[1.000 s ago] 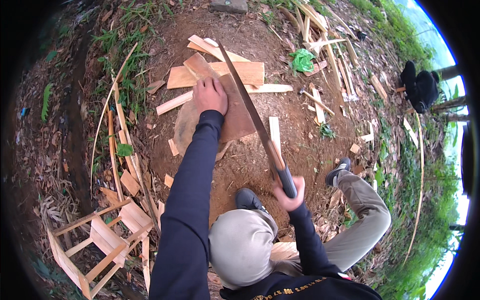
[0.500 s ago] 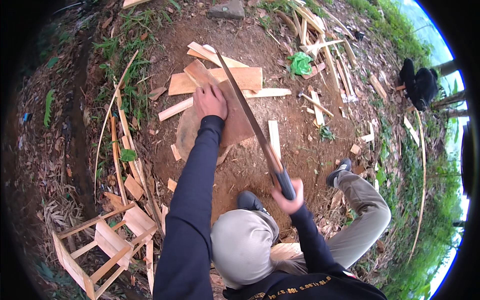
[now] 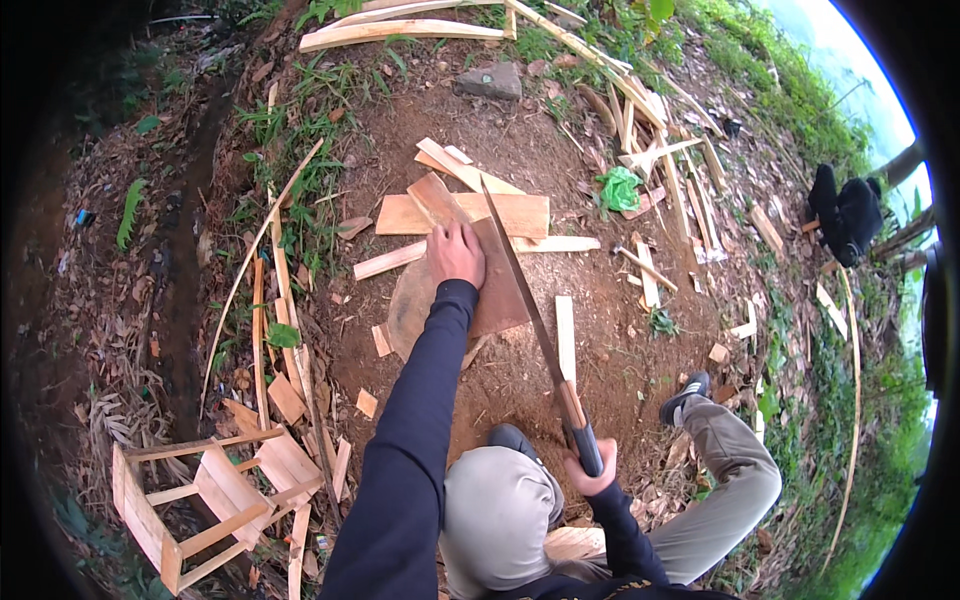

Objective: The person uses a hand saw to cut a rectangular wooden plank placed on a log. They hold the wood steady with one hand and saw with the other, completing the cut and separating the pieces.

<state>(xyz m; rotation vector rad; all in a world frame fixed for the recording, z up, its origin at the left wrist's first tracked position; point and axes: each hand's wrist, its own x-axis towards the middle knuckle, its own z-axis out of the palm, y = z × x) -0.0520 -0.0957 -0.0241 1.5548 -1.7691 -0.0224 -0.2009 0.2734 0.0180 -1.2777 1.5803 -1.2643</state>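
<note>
My left hand point(image 3: 456, 256) presses down on a reddish-brown wooden board point(image 3: 497, 290), its fingers bent over the board's left side. Beneath the board is a round tree stump point(image 3: 408, 312). A narrow pale wood piece point(image 3: 437, 200) pokes out beyond my fingertips. Along the board's right edge lies the long, tapering dark blade of a handsaw point(image 3: 540, 335), tip pointing away from me. My right hand point(image 3: 590, 468) is wrapped round its black handle end, near my knee. Whether the teeth are in the wood, I cannot tell.
Flat planks point(image 3: 515, 216) lie just beyond the stump. A hammer point(image 3: 643, 268) and a green plastic bag point(image 3: 619, 189) are to the right. A slatted wooden frame point(image 3: 210, 500) stands at lower left. Long strips and offcuts are scattered around.
My right hand has drawn the handsaw back toward me along the board's edge. The left hand stays on the board. The whole view has shifted, with things appearing lower and further right.
</note>
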